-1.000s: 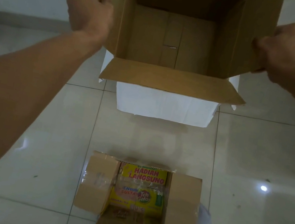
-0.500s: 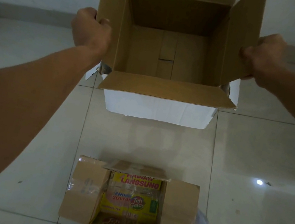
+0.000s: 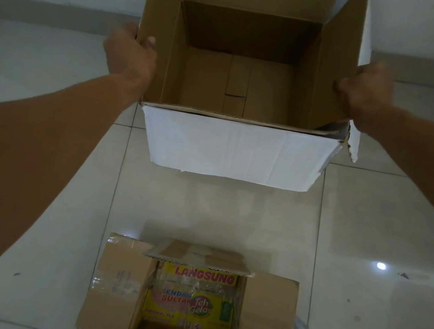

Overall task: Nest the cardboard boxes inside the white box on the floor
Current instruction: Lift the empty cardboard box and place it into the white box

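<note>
Both hands [image 3: 130,57] have lowered the white box [image 3: 234,150] toward the floor [image 3: 371,235].

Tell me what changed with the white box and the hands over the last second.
The white box has come down and now seems to sit on the floor. Its near flap, earlier folded in and showing brown, now hangs outside showing white. Both hands kept their grip on the side flaps: left hand, right hand. The printed box nearby is untouched; the white box holds nothing yet.
</note>
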### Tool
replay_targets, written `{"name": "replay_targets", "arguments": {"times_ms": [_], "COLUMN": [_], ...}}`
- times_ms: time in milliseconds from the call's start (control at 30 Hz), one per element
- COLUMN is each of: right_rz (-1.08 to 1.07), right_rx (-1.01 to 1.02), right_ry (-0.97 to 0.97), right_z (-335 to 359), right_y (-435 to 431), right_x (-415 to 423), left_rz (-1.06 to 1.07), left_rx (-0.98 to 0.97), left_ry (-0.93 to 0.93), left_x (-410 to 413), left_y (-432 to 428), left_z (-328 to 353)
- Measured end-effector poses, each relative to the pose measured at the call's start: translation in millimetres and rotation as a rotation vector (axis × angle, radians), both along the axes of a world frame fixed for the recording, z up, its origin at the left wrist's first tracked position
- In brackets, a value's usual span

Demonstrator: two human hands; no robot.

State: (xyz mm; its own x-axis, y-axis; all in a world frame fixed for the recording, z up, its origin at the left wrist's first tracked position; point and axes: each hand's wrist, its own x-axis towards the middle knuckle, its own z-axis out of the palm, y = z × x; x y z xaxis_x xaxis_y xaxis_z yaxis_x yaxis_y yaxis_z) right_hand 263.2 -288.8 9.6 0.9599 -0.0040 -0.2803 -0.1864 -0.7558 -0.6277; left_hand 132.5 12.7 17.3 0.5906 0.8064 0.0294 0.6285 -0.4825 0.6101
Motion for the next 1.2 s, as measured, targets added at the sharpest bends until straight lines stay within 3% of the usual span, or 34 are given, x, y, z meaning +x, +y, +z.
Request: {"name": "replay_targets", "arguments": {"times_ms": [433,567,633,733,867,1033,1200], "right_rz": [0.16,0.208,0.194,0.181,0.166,0.154,0.136], "right_rx": [-0.152,-0.353,-0.299,-0.331,-0.3,-0.245,-0.232], "right_ry": [0.101,0.054,0.046,-0.116,-0.22,-0.249,-0.219], "right_z": [2,6,5,4,6,7,4], "right_y": [0,-7,-6,-4,-7,-11,-20], "right_x": [3,1,-2,-10,-36,-83,-135], "left_rz": [-0.259,-0.284,-0.293,-0.301,-0.25,-0.14,-0.148], "left_rx": [0.043,0.023,0.01,0.028,0.206,0.26,0.188], "left_ry": [0.208,0.208,0.193,0.133,0.058,0.028,0.043], "left_x": [-19,-26,-29,-35,-57,-97,-152], "left_y": [4,3,1,-6,-16,-23,-28], "left_z": [-19,-22,-22,-21,-22,-25,-30]}}
